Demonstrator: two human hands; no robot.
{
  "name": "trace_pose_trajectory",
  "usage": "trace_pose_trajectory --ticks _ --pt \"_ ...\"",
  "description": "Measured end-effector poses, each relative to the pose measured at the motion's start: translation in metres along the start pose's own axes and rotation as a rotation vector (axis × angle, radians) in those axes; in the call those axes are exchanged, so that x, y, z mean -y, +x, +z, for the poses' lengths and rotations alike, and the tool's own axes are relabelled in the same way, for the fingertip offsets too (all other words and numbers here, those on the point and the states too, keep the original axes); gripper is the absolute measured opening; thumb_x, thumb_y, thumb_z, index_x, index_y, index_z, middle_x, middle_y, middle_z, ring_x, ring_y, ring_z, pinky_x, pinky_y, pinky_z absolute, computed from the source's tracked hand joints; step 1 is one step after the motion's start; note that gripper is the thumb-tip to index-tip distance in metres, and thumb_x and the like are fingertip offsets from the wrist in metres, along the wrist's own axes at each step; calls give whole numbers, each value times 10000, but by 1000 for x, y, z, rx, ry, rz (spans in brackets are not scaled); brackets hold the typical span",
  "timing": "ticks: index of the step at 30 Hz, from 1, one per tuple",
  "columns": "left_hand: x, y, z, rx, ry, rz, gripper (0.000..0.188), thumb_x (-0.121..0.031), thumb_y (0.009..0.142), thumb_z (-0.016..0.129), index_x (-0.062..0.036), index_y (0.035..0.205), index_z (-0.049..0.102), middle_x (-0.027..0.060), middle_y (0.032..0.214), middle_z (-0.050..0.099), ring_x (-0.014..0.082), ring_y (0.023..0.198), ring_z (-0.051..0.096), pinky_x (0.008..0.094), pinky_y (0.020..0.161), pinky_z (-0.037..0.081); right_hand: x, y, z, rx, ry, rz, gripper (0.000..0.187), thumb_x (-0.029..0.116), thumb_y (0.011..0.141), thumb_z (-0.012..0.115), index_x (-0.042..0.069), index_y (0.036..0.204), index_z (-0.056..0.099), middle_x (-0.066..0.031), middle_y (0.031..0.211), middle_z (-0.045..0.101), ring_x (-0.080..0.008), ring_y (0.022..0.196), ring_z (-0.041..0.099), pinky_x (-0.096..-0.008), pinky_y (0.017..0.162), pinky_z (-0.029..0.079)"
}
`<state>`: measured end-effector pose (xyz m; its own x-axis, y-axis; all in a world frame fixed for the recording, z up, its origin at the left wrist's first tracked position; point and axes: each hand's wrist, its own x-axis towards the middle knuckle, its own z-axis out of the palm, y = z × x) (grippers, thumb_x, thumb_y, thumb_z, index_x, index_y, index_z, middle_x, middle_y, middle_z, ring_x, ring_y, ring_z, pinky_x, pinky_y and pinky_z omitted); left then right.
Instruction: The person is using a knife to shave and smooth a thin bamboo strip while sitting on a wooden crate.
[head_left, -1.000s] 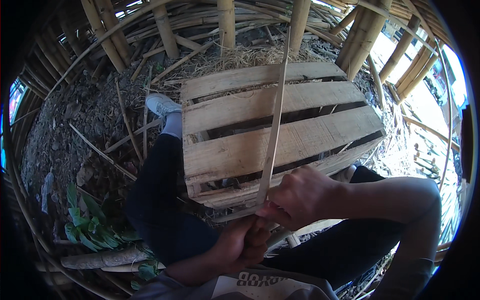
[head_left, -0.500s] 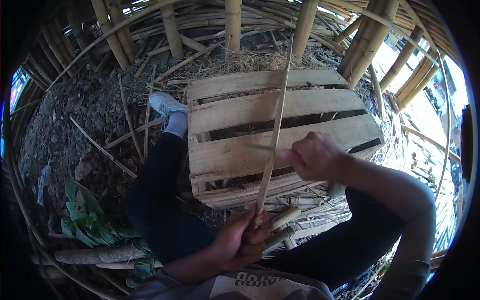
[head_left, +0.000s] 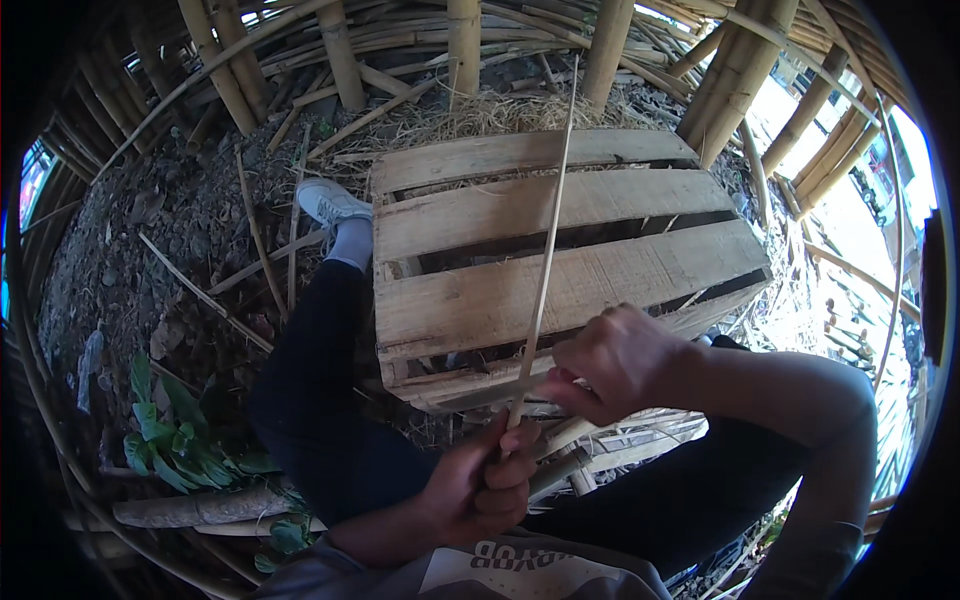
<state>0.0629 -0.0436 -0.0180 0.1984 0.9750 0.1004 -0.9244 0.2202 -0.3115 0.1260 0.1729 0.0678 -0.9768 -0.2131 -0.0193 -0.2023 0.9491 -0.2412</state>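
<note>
Ground (head_left: 150, 250) bare dirt, straw; bamboo poles (head_left: 465, 40) around | both hands' fingers (head_left: 520, 440) pinching bamboo strip (head_left: 545, 260) over crate (head_left: 520, 300)

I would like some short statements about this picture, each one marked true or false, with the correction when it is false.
1. The left hand grips the lower end of a thin bamboo strip. True.
2. The right hand is resting flat on the ground. False: it is closed around something at the strip, in front of the wooden crate.
3. The strip lies flat on the ground. False: it stands up, rising past the crate.
4. A white shoe is beside the crate's left side. True.
5. Green leaves are at the lower left. True.
</note>
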Motion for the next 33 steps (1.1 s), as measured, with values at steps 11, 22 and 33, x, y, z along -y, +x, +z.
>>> trace_pose_trajectory --ticks 11,22,33 --pt "-9 4 -2 -95 94 47 339 -445 1058 287 -171 925 436 -72 569 202 36 378 149 216 310 156 -14 9 -2 156 -25 98 510 406 985 490 47 661 654 -134 579 639 -285 529 670 -396 566 570" --pt "-8 2 2 -91 42 48 328 -406 1064 282 -157 916 435 -72 549 203 30 363 155 215 290 150 -21 6 2 -42 -120 165 490 410 961 535 49 650 651 -145 536 611 -279 518 667 -386 515 560" --pt "-15 -2 1 -37 65 4 342 -457 1052 304 -170 919 433 -78 561 213 33 367 140 220 300 146 -6 8 -2 48 -130 122 508 442 970 496 65 672 661 -121 580 634 -283 601 689 -408 595 577"
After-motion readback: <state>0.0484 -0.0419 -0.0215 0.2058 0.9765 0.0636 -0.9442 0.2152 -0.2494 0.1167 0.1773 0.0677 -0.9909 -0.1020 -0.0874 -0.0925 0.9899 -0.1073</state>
